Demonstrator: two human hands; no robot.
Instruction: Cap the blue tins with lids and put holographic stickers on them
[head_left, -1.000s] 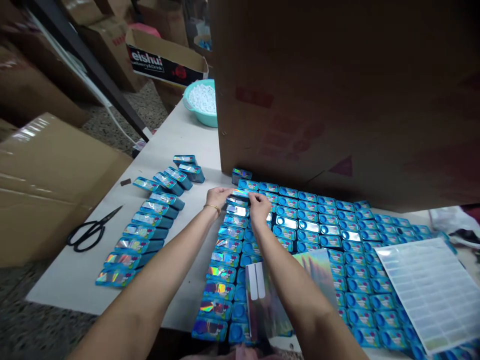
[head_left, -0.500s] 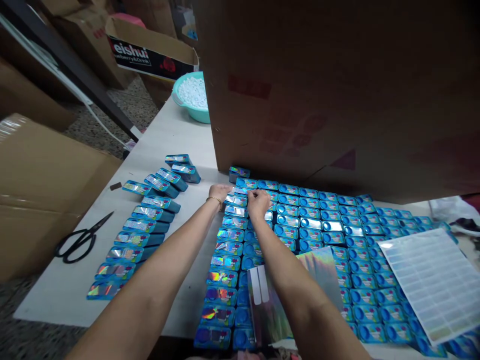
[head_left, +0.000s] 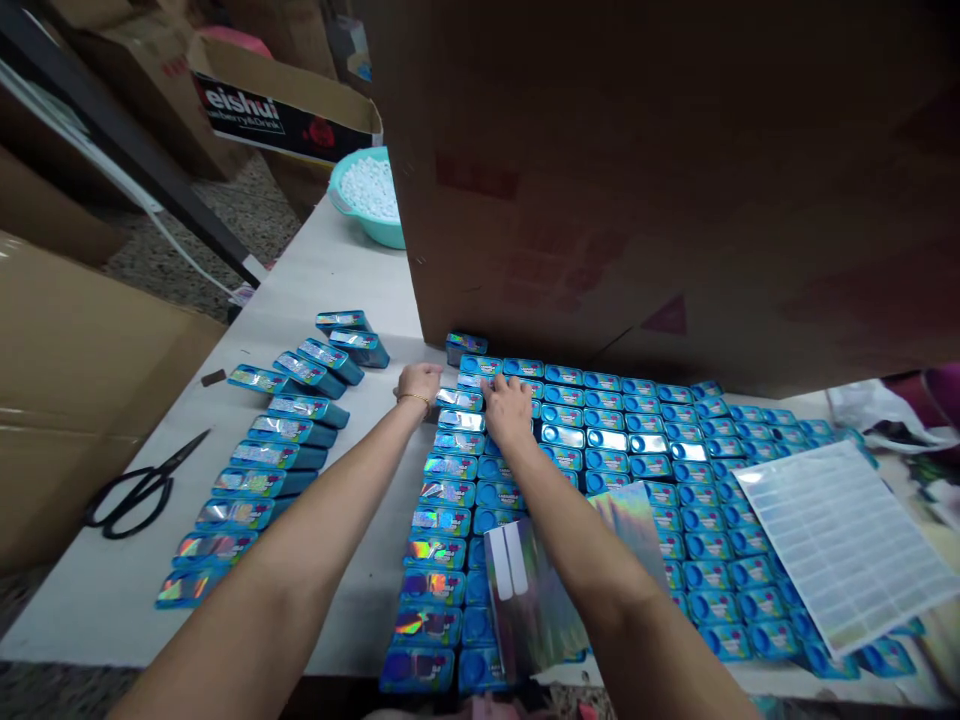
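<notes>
My left hand [head_left: 418,383], with a thin bracelet at the wrist, is just left of the block of small blue containers. Its fingers are curled together, and I see nothing in them. My right hand [head_left: 510,410] lies over the far left part of the block. Its fingers are apart and touch the tops beside a blue container [head_left: 459,400] with a shiny label strip. The containers in the left column, such as this blue container [head_left: 433,553], carry shiny rainbow strips. Under my right forearm is a silvery sheet [head_left: 525,610] with two white labels.
A loose row of blue containers [head_left: 262,456] stands at the left, beside black scissors [head_left: 139,490]. A large cardboard box [head_left: 600,200] rises behind the block. A turquoise basin [head_left: 384,232] of white pieces is at the back. A label sheet [head_left: 847,540] lies at the right.
My left hand has drawn back slightly from the container's end. My right hand has opened from a pinch and rests on the tops. The view has shifted a little to the right.
</notes>
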